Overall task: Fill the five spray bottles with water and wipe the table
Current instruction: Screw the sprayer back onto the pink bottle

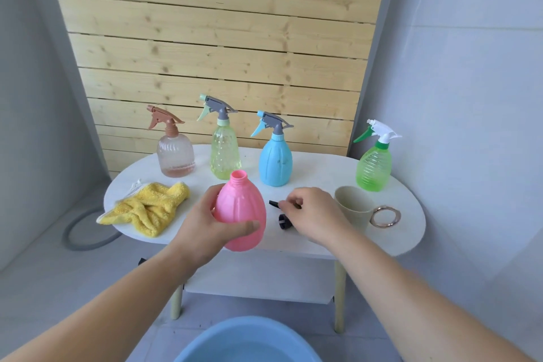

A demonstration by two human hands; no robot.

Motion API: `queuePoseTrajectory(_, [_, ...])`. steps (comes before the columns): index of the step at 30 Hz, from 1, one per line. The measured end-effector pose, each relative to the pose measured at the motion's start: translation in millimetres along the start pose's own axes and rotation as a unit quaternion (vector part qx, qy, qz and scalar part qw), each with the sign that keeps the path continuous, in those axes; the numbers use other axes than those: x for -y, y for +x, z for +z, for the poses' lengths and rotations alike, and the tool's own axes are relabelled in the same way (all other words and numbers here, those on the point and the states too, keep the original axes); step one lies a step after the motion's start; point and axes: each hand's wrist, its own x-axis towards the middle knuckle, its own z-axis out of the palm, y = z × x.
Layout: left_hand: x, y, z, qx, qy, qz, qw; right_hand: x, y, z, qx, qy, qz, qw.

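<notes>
Gripping a pink ribbed plastic bottle (pixel 239 211) whose neck is bare and uncapped, the left hand (pixel 202 223) has its fingers and thumb clamped round the body, neck upward, at the near edge of the white oval counter (pixel 323 167). I cannot tell whether its base rests there.

Just right of the pink bottle, the right hand (pixel 316 214) has its fingers curled down on a black plastic trigger head (pixel 284 222), which is mostly hidden beneath them.

Behind the pink bottle stand four more spray bottles, each with its trigger head on, which makes five in all:
- one clear bottle with a brown head (pixel 175 156), behind and to the left
- one yellow-green bottle (pixel 224 153), directly behind
- one blue bottle (pixel 275 161), behind and to the right
- one bright green bottle with a white head (pixel 373 167), farthest right

Left of the pink bottle lies one crumpled yellow cloth (pixel 147 209). Beyond the right hand stands one beige cup (pixel 351 206) with a gold ring handle (pixel 385 216), its near side partly covered by that hand. Nearer than the pink bottle, and lower, is one blue plastic basin (pixel 244 341). One grey hose loop (pixel 85 232) lies on the floor, far left.
</notes>
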Motion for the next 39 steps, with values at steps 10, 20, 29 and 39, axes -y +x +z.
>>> queuePoseTrajectory(10, [15.8,3.4,-14.7,-0.004,0.022,-0.001,1.000,-19.0,36.9,60.8,0.059,-0.077,0.088,0.991])
queuePoseTrajectory(20, [12.8,17.6,-10.9,-0.024,0.011,-0.002,1.000,10.1,46.6,4.4,-0.226,0.102,-0.025,0.969])
queuePoseTrajectory(29, [13.7,28.2,14.1,-0.019,0.036,-0.004,0.999,49.1,38.0,-61.8,-0.388,0.223,-0.152,0.881])
queuePoseTrajectory(39, [15.8,37.8,35.8,-0.009,0.030,-0.005,0.999,53.0,35.6,-52.3,-0.371,0.162,-0.194,0.894])
